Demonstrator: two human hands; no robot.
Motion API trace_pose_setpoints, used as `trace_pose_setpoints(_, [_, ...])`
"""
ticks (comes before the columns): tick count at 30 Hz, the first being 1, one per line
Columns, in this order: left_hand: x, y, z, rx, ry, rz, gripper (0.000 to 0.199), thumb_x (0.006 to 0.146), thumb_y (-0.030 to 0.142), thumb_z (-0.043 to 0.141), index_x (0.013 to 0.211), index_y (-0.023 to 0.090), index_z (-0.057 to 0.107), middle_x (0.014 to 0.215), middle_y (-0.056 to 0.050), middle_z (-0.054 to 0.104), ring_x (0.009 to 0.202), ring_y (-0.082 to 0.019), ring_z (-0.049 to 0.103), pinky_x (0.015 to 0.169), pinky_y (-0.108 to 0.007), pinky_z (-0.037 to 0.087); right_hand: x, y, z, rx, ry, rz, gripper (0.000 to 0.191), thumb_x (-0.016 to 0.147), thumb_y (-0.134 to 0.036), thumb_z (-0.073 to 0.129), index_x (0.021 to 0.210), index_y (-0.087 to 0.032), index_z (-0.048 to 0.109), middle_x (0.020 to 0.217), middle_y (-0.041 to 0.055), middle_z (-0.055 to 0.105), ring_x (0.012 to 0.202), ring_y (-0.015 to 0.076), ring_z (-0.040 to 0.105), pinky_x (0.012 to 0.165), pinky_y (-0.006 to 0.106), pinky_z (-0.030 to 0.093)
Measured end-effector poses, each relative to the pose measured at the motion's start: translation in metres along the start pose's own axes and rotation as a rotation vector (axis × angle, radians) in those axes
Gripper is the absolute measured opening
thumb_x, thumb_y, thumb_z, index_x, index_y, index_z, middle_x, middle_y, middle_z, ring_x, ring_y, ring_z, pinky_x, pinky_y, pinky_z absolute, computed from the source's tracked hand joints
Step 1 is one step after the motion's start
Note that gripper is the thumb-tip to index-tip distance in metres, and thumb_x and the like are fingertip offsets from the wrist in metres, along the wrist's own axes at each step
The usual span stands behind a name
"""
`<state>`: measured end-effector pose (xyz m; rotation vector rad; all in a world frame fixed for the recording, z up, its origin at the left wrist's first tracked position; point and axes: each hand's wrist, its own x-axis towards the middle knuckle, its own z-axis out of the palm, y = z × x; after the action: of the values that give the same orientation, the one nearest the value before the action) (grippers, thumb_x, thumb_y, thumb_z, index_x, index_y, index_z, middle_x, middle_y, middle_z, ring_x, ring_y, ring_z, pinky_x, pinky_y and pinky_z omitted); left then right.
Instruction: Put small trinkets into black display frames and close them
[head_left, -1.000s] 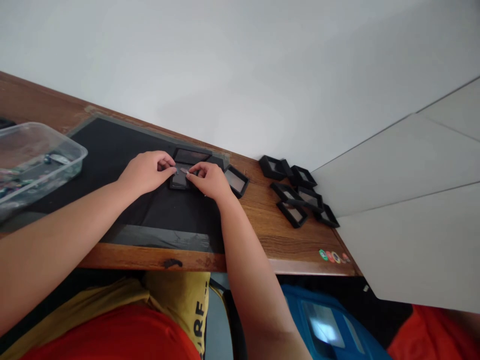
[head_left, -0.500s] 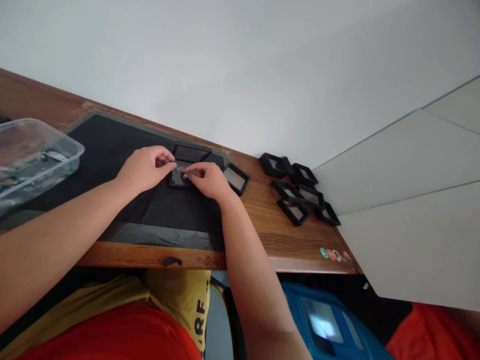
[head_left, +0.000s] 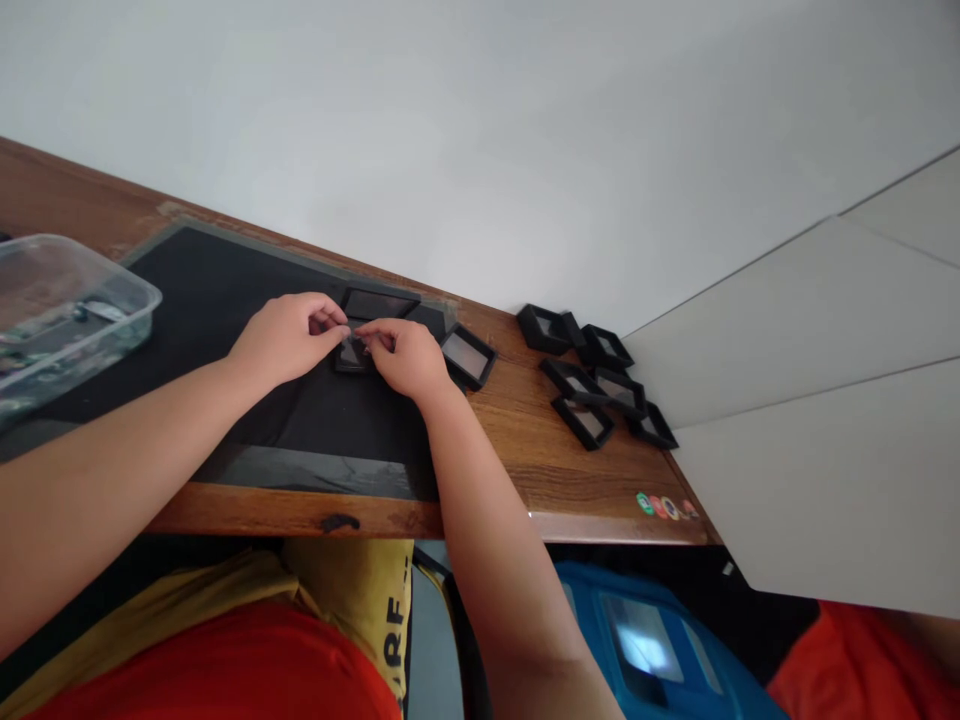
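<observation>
Your left hand (head_left: 289, 336) and right hand (head_left: 409, 358) sit close together over the black box (head_left: 349, 358), probably for careful work; I can't tell if they pinch anything.

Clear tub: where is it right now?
Head view, far left, partly cut off by the picture edge: the clear tub sits at the left end of the black mat, left of the left hand.

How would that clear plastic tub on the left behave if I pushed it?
The tub would probably slide rather than tip, since it looks broad and low. Its see-through walls look thin, so they may flex slightly. The small loose items inside would likely shift.
</observation>
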<state>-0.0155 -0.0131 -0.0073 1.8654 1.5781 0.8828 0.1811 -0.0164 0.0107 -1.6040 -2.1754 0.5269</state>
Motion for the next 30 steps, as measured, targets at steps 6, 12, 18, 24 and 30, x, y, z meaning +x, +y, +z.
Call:
trace_pose_setpoints(6, [0.001, 0.001, 0.001, 0.006, -0.007, -0.006, 0.022, 0.083, 0.043, 0.07, 0.093, 0.025, 0.079, 0.091, -0.006, 0.081, 0.086, -0.026, 0.072, 0.078, -0.037, 0.052, -0.001, -0.01, -0.002, -0.071, 0.017, 0.106, 0.027, 0.101, -0.04, 0.07, 0.111, -0.025, 0.089, 0.094, 0.0034, 0.08, 0.085, 0.0188, 0.069, 0.072, 0.03, 0.044])
trace_pose_setpoints(12, [0.0, -0.002, 0.001, 0.009, 0.006, 0.006, 0.024, 0.083, 0.044, 0.069, 0.093, 0.025, 0.08, 0.092, -0.006, 0.081, 0.087, -0.027, 0.073, 0.077, -0.037, 0.053, 0.0, -0.015, -0.002, -0.107, 0.063, 0.216, 0.026, 0.095, -0.049, 0.078, 0.102, -0.027, 0.088, 0.097, 0.0044, 0.08, 0.092, 0.0224, 0.072, 0.079, 0.032, 0.05])
trace_pose_setpoints(18, [-0.001, -0.002, -0.001, 0.007, 0.023, 0.011, 0.023, 0.083, 0.044, 0.071, 0.092, 0.026, 0.08, 0.091, -0.007, 0.082, 0.087, -0.027, 0.072, 0.076, -0.036, 0.054, 0.005, -0.003, -0.003, -0.075, 0.125, 0.237, 0.021, 0.098, -0.04, 0.074, 0.098, -0.023, 0.086, 0.09, 0.0063, 0.078, 0.09, 0.0227, 0.071, 0.078, 0.032, 0.051])
trace_pose_setpoints(24, [-0.001, 0.0, -0.001, 0.012, 0.028, 0.023, 0.021, 0.084, 0.043, 0.07, 0.091, 0.025, 0.081, 0.091, -0.007, 0.082, 0.088, -0.027, 0.072, 0.077, -0.036, 0.055, 0.004, 0.005, -0.007, 0.099, 0.156, 0.295, 0.021, 0.1, -0.036, 0.069, 0.097, -0.02, 0.082, 0.083, 0.0043, 0.074, 0.077, 0.0188, 0.067, 0.068, 0.029, 0.049])
trace_pose_setpoints(30, [0.001, -0.003, -0.004, -0.01, 0.046, 0.016, 0.026, 0.083, 0.045, 0.072, 0.096, 0.024, 0.08, 0.096, -0.008, 0.082, 0.089, -0.027, 0.072, 0.079, -0.037, 0.056, -0.001, 0.009, -0.015, 0.332, 0.028, 0.39, 0.025, 0.099, -0.03, 0.069, 0.078, -0.017, 0.071, 0.06, -0.0015, 0.059, 0.056, 0.0124, 0.053, 0.05, 0.023, 0.042])
